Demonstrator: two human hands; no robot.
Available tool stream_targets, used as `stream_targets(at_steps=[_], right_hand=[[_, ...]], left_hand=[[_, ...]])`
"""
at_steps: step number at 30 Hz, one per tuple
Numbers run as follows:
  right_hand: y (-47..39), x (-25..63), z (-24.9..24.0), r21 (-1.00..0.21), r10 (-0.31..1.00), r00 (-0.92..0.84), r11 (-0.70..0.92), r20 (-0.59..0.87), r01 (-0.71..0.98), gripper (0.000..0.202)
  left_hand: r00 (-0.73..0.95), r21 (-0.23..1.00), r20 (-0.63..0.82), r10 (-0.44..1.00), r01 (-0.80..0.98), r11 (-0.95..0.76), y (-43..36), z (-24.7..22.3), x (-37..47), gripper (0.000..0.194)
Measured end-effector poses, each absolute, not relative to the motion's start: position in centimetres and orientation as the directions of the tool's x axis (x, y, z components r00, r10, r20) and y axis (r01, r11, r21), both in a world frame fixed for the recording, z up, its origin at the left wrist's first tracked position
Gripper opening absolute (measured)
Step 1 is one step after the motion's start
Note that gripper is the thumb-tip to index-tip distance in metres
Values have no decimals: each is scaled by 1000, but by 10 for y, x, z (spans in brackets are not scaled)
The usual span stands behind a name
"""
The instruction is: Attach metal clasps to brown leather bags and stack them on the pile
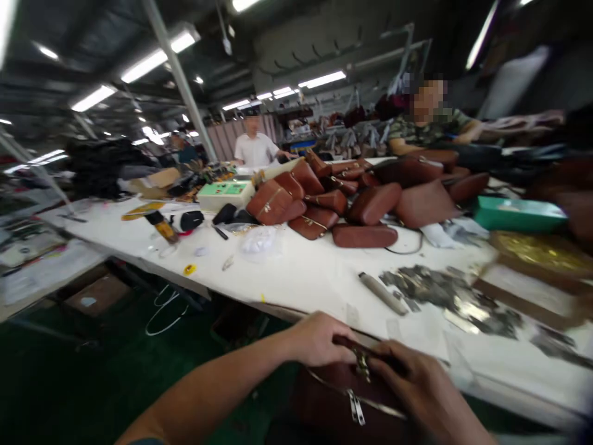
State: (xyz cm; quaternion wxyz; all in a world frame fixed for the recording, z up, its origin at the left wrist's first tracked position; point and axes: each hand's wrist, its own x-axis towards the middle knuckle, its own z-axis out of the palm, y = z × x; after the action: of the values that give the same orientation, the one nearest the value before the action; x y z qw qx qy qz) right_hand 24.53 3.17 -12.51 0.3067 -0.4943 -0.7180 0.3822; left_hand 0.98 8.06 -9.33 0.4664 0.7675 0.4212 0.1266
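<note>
A dark brown leather bag rests close to my body at the near edge of the table, its zipper running across the front with two silver zipper pulls hanging down. My left hand is closed around the bag's upper edge, left of a small brass-coloured metal fitting. On the other side of that fitting, my right hand grips the same edge, thumb toward the metal. Some fingertips of both hands are hidden behind the leather.
Brown leather bags are heaped along the white table. Nearer lie a grey cylindrical tool, silvery metal pieces and a box of gold-coloured parts. A green box stands right. Several people work beyond the table.
</note>
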Motion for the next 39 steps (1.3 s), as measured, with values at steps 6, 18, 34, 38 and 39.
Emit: stream_targets(at_steps=[6,18,34,38,39], right_hand=[[56,248,-130,-952,932,-356,43,-72,304,18],[26,228,-175,-708,856,46,395,515,586,14],[27,205,-186,-863,966,133,130,221,489,18],[26,202,-186,-906,968,147,127,201,403,25],[25,202,-186,-920,968,158,125,196,372,26]], left_hand=[[612,884,-350,709,466,33,102,-103,7,34],[562,881,-396,726,456,128,111,-134,10,43],[550,851,-368,750,524,34,94,-119,22,35],[547,845,-332,769,535,-15,90,-117,25,36],[548,844,-323,771,535,-26,88,-117,26,36]])
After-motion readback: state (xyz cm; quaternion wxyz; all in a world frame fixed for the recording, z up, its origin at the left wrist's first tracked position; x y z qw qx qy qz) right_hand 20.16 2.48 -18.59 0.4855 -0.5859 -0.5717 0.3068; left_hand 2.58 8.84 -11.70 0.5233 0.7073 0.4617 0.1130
